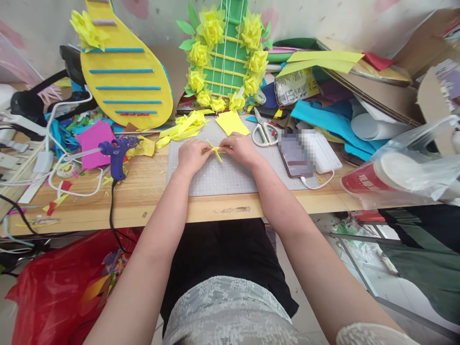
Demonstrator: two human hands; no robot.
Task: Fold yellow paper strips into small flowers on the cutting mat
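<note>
Between my two hands, just above the grey cutting mat, is a small piece of yellow paper with thin pointed strips crossing at its middle. My left hand pinches its left end, and my right hand pinches its right end. Behind my hands lies a flat sheet of yellow paper. A heap of folded yellow paper strips sits beyond my left hand. White-handled scissors rest to the right of my right hand.
A blue glue gun with a black cord stands at left. A phone and white power bank lie right, near a bagged red cup. Behind stand a yellow cardboard instrument shape and a green one with yellow paper flowers.
</note>
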